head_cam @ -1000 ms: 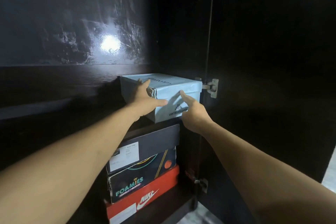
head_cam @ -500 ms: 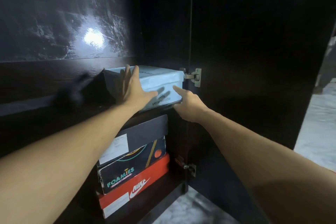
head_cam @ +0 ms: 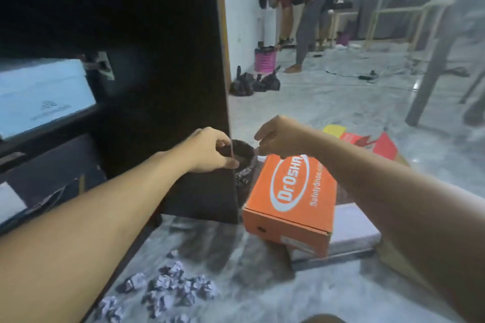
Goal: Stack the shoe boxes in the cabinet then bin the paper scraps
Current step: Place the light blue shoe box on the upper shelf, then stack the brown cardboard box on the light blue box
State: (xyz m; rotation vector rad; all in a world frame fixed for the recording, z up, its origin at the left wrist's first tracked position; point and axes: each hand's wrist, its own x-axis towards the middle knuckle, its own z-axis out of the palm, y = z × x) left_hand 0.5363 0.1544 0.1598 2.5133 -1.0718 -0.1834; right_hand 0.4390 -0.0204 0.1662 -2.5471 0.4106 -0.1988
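**More boxes to go, and paper all over the floor**

My left hand is out in front of the dark cabinet door. Its fingers are curled in loose and they hold nothing. My right hand hangs above the orange box. Its fingers are bent too, with nothing in them. Neither hand touches a box.

The light blue box sits inside the cabinet at my left, on top of a dark box. The orange box rests on the floor on top of a flat grey box. So I think the stacking is not done yet. A red box with open flaps lies farther back.

The paper scraps lie in a bunch on the floor near my left arm. The bin with a black bag in it stands just behind the edge of the door, beside the orange box.

What could go wrong? The orange box sits half off the grey one. If I grab it by one corner, it may tip and slide. The door edge is close to my left hand, so I could bump it when I swing the box in. The scraps are small and light. If I step there, I might kick them apart.
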